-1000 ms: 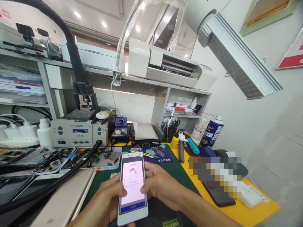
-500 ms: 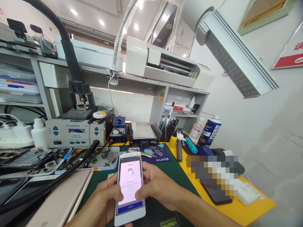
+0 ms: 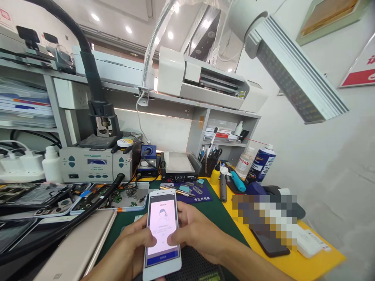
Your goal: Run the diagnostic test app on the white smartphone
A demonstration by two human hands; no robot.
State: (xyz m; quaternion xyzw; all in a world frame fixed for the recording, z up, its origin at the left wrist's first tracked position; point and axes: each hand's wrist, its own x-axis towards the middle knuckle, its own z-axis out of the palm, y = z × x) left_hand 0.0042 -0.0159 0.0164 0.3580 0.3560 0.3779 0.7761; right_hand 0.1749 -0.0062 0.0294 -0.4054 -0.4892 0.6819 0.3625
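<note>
Both hands gripped the white phone (image 3: 162,234) over the near edge of the bench: my left hand (image 3: 131,249) cupped its left side and back, and my right hand (image 3: 195,234) wrapped the right edge, thumb lying across the lit screen. Compared with a second ago, the phone had barely shifted; it had dipped slightly toward me half a second ago and then returned to nearly the same spot. My right thumb had slid from the middle of the right edge down toward the lower part of the display, close to the blue button strip at its foot. The screen showed the same pale page with a small figure, so nothing on it had changed yet. I judged that I was about to press something low on the screen, with the handset held steady for it.

Under my wrists lay the black ridged mat (image 3: 202,265) on the green work mat (image 3: 222,218). At the near left edge rested a gold phone (image 3: 73,253), face down. Beyond it, trays of opened handsets (image 3: 58,197) sat toward the left. Farther back stood the grey rework station (image 3: 93,164), and at the far right the blue spray can (image 3: 262,164).
</note>
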